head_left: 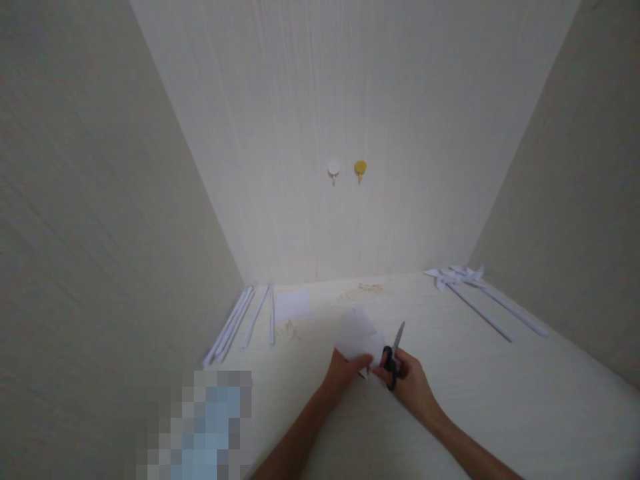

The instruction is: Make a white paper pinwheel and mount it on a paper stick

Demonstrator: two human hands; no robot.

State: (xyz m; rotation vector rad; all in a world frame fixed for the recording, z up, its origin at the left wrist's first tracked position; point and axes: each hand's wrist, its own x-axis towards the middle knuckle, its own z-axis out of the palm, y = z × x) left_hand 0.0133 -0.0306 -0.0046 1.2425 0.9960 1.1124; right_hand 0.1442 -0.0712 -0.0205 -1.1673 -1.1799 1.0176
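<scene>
View from above a pale desk (505, 407) set between three plain walls. The left hand (344, 373) is closed in a pinch on the lower edge of a crumpled white sheet of paper (357, 333), holding it up just off the surface. Touching it on the right, the right hand (409, 385) is curled shut through the black handles of a pair of scissors (393, 357), whose blades point up and away, beside the sheet's right edge and seemingly almost together.

Cutting here would likely go best with the sheet pulled flat and taut and fed deep between the blades, the pinching fingers well back from the cut line.

Far left of the hands lie long white paper strips (240, 323) and a small paper rectangle (293, 305); far right, more strips (480, 300). Beyond the hands, on the back wall, are a white hook (333, 170) and a yellow hook (360, 168)
</scene>
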